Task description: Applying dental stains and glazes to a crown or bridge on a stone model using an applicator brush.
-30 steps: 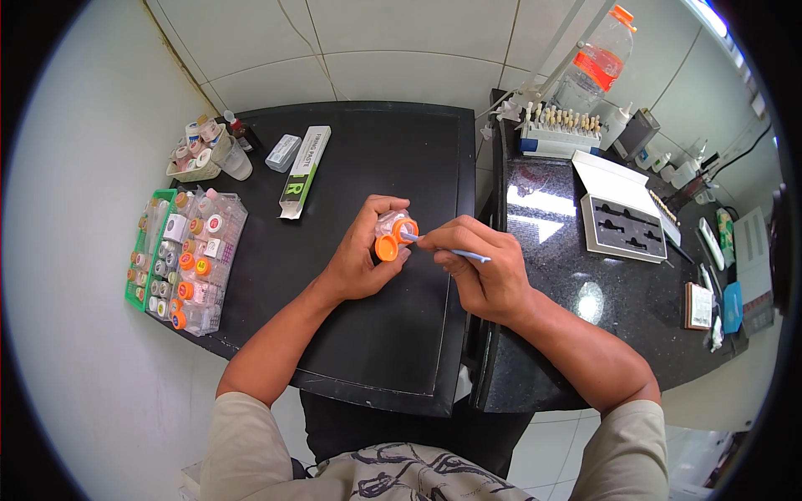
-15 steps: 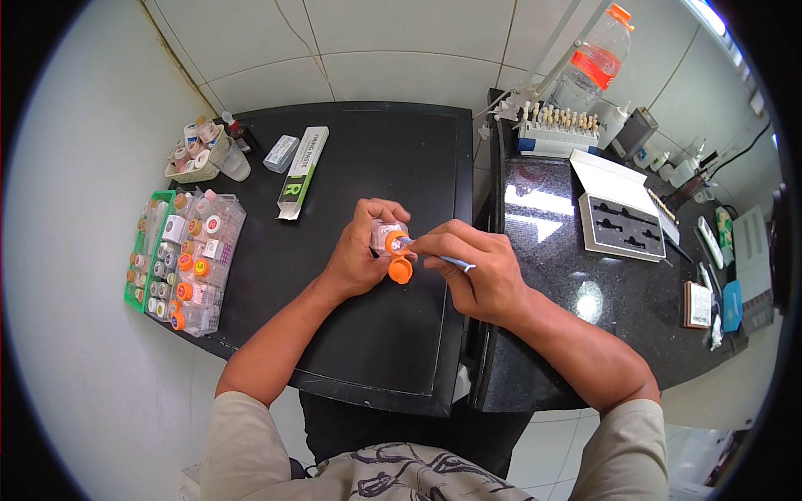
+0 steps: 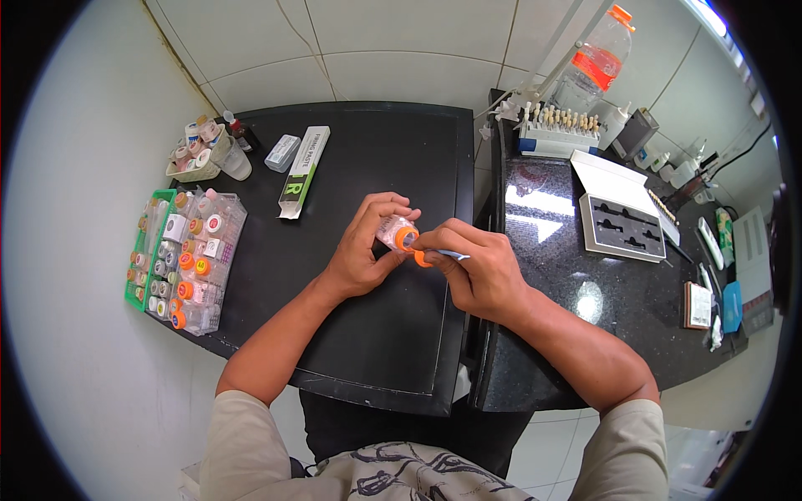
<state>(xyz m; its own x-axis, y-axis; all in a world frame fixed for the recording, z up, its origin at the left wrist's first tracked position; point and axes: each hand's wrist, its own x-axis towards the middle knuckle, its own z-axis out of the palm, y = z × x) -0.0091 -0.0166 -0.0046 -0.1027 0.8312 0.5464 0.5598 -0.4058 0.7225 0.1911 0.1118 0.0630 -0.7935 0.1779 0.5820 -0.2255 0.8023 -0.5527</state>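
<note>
My left hand (image 3: 361, 252) is wrapped round a small clear bottle (image 3: 390, 229) with an orange neck, tipped so its mouth points to the right. The orange flip lid (image 3: 423, 260) hangs open beside the mouth, partly behind my right fingers. Between thumb and fingertips, my right hand (image 3: 483, 269) pinches a thin light-blue stick (image 3: 454, 254). Its far end reaches the bottle's mouth; the tip itself is hidden. Both hands are above the black table (image 3: 376, 334).
At left stand a clear basket (image 3: 219, 275) and a green basket (image 3: 134, 294) of small bottles. A long box (image 3: 303, 171) and a small grey case (image 3: 282, 154) lie farther back. On the right counter are a tooth-shade rack (image 3: 558, 144), an open white case (image 3: 622, 225) and a large bottle (image 3: 595, 67).
The bottle has tipped further over to the right, and its open lid has swung toward my right fingers. My right hand keeps the stick at the mouth.
</note>
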